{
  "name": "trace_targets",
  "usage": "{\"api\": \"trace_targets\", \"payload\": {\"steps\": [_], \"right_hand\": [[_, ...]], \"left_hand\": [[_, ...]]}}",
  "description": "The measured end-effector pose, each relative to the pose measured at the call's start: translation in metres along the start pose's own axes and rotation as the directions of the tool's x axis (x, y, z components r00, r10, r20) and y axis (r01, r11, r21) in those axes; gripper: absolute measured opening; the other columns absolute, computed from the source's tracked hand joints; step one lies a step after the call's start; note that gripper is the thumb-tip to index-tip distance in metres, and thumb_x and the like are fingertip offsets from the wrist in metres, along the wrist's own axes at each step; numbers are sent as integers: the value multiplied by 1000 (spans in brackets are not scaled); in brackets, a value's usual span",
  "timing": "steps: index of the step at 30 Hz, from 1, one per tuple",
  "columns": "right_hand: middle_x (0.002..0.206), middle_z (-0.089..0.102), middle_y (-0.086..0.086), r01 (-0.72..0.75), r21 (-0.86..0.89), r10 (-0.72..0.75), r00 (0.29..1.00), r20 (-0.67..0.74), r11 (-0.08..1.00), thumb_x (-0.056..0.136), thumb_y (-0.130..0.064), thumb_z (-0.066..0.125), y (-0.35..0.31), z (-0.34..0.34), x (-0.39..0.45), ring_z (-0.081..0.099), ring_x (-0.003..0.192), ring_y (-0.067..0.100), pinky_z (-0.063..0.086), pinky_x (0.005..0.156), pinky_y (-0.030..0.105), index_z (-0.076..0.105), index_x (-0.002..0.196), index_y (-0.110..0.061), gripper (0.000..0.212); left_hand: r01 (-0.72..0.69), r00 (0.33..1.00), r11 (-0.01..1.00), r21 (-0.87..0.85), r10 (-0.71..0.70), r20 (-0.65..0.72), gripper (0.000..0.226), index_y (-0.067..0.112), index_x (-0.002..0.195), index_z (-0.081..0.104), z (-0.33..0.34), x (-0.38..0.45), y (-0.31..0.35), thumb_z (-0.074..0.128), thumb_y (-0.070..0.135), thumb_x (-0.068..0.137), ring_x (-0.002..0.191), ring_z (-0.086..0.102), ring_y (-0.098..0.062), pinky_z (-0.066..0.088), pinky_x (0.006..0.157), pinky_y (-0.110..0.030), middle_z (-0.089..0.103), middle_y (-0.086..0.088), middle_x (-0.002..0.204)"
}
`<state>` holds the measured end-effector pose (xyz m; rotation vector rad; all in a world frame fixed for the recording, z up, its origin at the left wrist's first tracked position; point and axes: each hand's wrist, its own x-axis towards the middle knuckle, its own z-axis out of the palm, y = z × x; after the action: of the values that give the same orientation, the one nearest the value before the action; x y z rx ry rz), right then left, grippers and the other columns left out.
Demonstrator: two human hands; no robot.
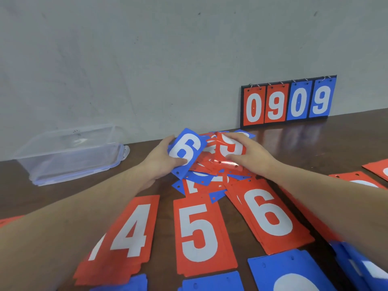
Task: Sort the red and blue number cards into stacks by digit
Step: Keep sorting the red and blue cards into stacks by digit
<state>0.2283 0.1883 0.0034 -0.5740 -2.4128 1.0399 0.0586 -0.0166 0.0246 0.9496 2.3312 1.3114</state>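
My left hand (161, 156) grips a blue card (186, 152) showing a white 6 or 9, lifted over a loose pile of red and blue cards (210, 171) in the middle of the table. My right hand (243, 156) pinches a red card (230, 149) with a curved white digit at the top of that pile. Nearer me lie red stacks of 4 (128, 234), 5 (199, 234) and 6 (268, 215). Blue stacks (289, 271) line the front edge, partly cut off.
A flip scoreboard (287, 101) reading 0909 leans against the grey wall at the back right. A clear plastic box (67, 152) sits at the left. More red cards (361, 181) lie at the right edge, under my right forearm. The table (315, 139) is dark wood.
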Motion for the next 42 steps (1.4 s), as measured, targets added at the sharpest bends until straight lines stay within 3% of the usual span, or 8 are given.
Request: {"api": "trace_targets", "payload": {"steps": [8, 14, 19, 24, 30, 35, 39, 42], "right_hand": [[115, 61, -13, -39, 200, 43, 999, -16, 979, 89, 1, 66, -45, 1, -26, 61, 97, 4, 54, 85, 19, 59, 131, -28, 52], [131, 55, -6, -114, 254, 80, 987, 140, 961, 94, 5, 56, -83, 4, -67, 62, 111, 16, 58, 76, 24, 52, 144, -33, 63], [137, 43, -15, -76, 206, 40, 984, 176, 976, 91, -1, 66, -98, 10, -94, 64, 104, 13, 60, 81, 31, 24, 155, -47, 89], [128, 67, 2, -206, 387, 108, 960, 260, 899, 91, -4, 70, -107, 13, -108, 73, 102, 26, 60, 87, 49, 39, 149, -37, 74], [115, 73, 2, -262, 364, 209, 961, 180, 894, 97, -17, 62, -111, 1, -123, 75, 94, 25, 61, 85, 48, 57, 135, -29, 41], [102, 76, 5, -258, 242, 235, 965, 118, 935, 103, -38, 52, -107, -17, -143, 74, 79, 23, 57, 67, 31, 49, 128, -35, 25], [85, 75, 9, -287, 142, 281, 958, 60, 947, 102, -43, 52, -98, -38, -157, 51, 42, 12, 35, 42, 22, 52, 114, -25, 21], [90, 75, 3, -299, 158, 295, 954, 46, 941, 99, -39, 60, -90, -57, -170, 58, 49, 13, 41, 46, 21, 52, 112, -24, 21]], "left_hand": [[9, 1000, 973, -232, -13, -14, 37, 24, 125, 61, -32, -51, 0, 58, 4, 94, 100, 72, -13, 56, 89, -33, 73, 4, 116], [58, 998, 952, -301, -50, 34, 25, 27, 120, 62, -54, -106, 1, 61, 15, 98, 104, 72, -25, 53, 94, -48, 76, 4, 109], [66, 998, 953, -294, -55, 44, 16, 24, 116, 59, -70, -147, 1, 61, 20, 100, 79, 72, -20, 53, 56, -33, 75, -3, 108], [87, 995, 930, -357, -97, -9, 18, 15, 111, 54, -81, -179, -3, 65, 19, 97, 91, 75, -29, 61, 58, -33, 72, -6, 113], [50, 997, 910, -412, -67, -27, 20, 14, 110, 61, -84, -196, -3, 60, 0, 96, 89, 74, -19, 59, 74, -32, 76, -3, 104], [-4, 995, 892, -452, -42, -93, 21, 14, 105, 57, -75, -196, 8, 63, -2, 93, 62, 60, -11, 40, 59, -27, 74, -5, 89], [4, 997, 848, -530, -43, -62, 15, 18, 105, 65, -60, -192, 16, 66, 8, 93, 93, 67, -24, 44, 80, -36, 77, -5, 102], [26, 999, 824, -567, -38, -10, 15, 17, 109, 67, -45, -191, 29, 64, 13, 95, 103, 69, -23, 49, 93, -39, 76, -7, 111]]}}
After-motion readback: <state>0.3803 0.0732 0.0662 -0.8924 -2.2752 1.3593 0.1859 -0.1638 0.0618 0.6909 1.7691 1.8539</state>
